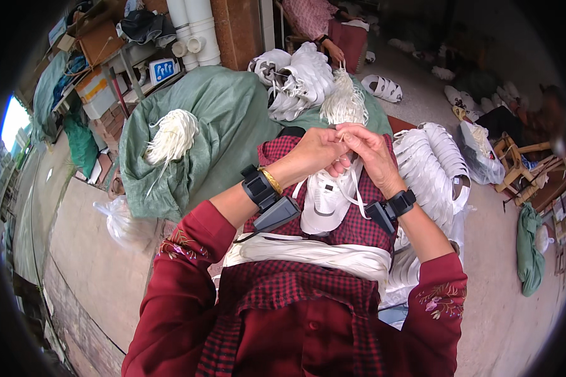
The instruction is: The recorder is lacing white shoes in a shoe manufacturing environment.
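A white sneaker upper (pixel 325 206) lies on my lap, on a red-and-black checked apron (pixel 273 151), with its toe toward me. Over its far end my left hand (pixel 316 154) and my right hand (pixel 372 154) meet, both closed with fingertips pinched together. They hold a white shoelace (pixel 361 200), whose loops hang down beside the shoe; the pinched part is mostly hidden by my fingers. Across my waist lies a thick bundle of white laces (pixel 308 254).
Ahead and left are green sacks (pixel 226 107), one bearing a lace bunch (pixel 173 136). White shoe uppers are stacked at the far side (pixel 305 78) and to my right (pixel 421 163). Another person's hand (pixel 335 53) is by a hanging lace bunch (pixel 344 100). A wooden stool (pixel 525 163) stands right.
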The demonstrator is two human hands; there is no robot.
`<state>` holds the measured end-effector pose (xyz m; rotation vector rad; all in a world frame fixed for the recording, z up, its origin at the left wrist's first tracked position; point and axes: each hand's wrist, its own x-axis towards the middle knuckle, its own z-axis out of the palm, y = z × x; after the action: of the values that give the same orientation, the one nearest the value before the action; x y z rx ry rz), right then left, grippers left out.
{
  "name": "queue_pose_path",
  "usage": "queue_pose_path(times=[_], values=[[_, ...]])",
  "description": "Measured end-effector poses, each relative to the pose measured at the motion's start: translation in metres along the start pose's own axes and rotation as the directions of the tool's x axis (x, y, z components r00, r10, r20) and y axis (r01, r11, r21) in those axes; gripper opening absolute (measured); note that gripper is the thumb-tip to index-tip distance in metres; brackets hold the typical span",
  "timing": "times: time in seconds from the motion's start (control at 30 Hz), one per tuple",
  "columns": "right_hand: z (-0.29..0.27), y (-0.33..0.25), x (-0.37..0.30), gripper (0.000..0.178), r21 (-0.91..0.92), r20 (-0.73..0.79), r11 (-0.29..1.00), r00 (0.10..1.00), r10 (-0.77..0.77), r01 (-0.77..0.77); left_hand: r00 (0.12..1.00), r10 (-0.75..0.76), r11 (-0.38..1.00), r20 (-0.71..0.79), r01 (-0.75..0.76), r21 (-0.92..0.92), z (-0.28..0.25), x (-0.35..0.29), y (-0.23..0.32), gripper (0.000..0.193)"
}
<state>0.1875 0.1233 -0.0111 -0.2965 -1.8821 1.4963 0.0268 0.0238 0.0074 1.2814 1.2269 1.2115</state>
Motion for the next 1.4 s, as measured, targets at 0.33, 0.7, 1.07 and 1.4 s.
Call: queue_pose_path(times=[0.33,0.7,1.07,1.4], values=[[0.010,-0.011,-0.028,0.028,-0.412,0.008,0.877,0.963,-0.269,0.248,0.980,-0.156,0.890,-0.121,0.086,-0.447,-0.004,0.007,-0.013,0.028],[-0.025,0.007,-0.032,0.030,-0.075,-0.150,0.997,0.989,-0.016,0.004,0.903,-0.024,0.877,-0.429,-0.188,-0.443,-0.062,-0.006,-0.015,0.027],[-0.131,-0.015,-0.090,0.036,-0.008,-0.403,0.912,0.836,0.373,-0.410,0.807,-0.082,0.921,-0.585,-0.163,-0.354,-0.186,-0.058,-0.058,0.032],[-0.024,-0.022,-0.068,0.029,-0.800,-0.199,0.594,0.972,-0.127,-0.086,0.833,0.535,0.699,-0.139,-0.344,0.627,-0.053,-0.053,-0.035,0.018]])
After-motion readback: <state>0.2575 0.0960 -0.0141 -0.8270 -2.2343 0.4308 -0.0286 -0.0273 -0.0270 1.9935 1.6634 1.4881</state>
